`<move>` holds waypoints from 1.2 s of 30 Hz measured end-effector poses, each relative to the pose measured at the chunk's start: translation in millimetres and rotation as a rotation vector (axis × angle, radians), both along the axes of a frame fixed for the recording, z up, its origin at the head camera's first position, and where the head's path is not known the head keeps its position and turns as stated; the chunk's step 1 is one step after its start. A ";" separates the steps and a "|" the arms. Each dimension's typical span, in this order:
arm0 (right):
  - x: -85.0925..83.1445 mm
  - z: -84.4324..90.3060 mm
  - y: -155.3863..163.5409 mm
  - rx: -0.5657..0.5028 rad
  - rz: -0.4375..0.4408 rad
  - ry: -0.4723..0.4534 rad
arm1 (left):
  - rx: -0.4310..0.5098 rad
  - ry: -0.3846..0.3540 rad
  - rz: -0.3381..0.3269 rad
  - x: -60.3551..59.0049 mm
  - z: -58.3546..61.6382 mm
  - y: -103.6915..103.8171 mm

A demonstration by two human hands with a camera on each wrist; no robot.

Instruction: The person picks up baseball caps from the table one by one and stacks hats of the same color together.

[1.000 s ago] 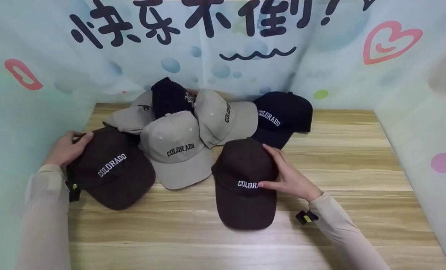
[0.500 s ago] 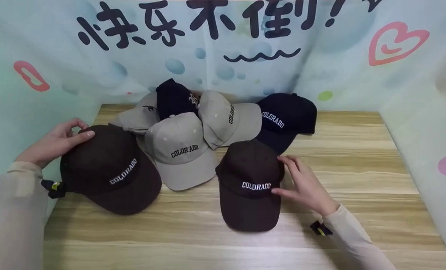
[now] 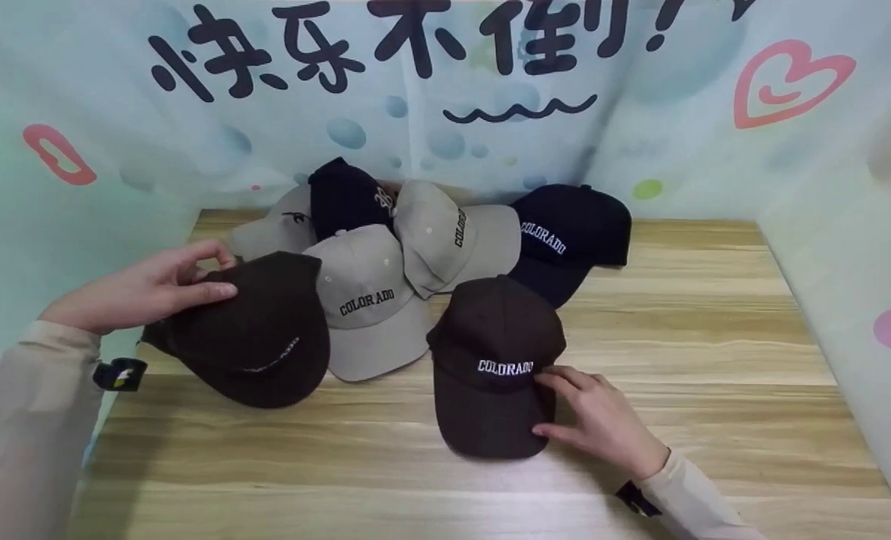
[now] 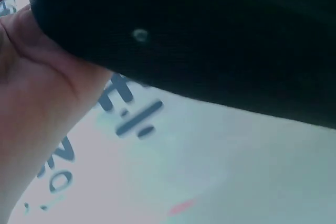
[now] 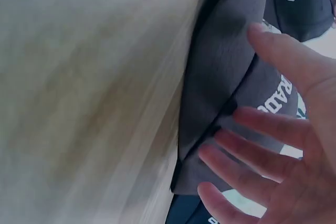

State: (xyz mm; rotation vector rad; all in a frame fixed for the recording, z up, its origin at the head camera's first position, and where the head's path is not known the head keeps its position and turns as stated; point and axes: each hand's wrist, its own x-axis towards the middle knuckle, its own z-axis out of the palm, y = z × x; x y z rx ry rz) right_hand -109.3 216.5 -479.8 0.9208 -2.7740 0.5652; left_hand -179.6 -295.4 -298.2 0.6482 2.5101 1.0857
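Observation:
My left hand (image 3: 153, 289) pinches a dark brown baseball cap (image 3: 258, 322) by its crown, thumb on the outside. The cap is tilted, so its white COLORADO lettering shows foreshortened. In the left wrist view its dark fabric (image 4: 199, 40) fills the top, with a small eyelet visible. A second dark brown cap (image 3: 494, 330) sits on the table, brim toward me. Beside it is my right hand (image 3: 610, 424), thumb by the brim and fingertips at the crown's lower right side. The right wrist view shows these fingers (image 5: 247, 171) spread loosely along the cap, not wrapped round it.
A beige COLORADO cap (image 3: 363, 277) lies between the brown ones. Behind are another beige cap (image 3: 483, 232), a navy COLORADO cap (image 3: 580, 225), a navy cap (image 3: 344, 199) and a grey cap (image 3: 265, 232). A printed cloth (image 3: 415, 142) encloses the wooden table (image 3: 700, 337).
My left hand has raised and tipped the left brown cap, drawing it off the grey cap behind. My right hand has slid from the other brown cap's crown down toward its brim.

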 end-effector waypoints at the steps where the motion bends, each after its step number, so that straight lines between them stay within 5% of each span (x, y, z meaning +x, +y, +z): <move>1: 1.0 -0.8 -1.5 -0.001 -0.012 -0.005 | 0.004 0.012 -0.034 0.1 0.7 4.5; 15: 1.3 -4.5 -13.4 -0.046 -0.112 -0.130 | 0.002 0.123 -0.330 8.1 3.8 61.6; 20: -2.3 -5.8 -10.2 -0.104 -0.115 -0.194 | 0.011 0.092 -0.448 10.4 -0.3 82.5; 36: -5.9 0.4 -3.5 -0.138 -0.086 -0.262 | 0.116 0.084 -0.638 6.0 -11.0 157.9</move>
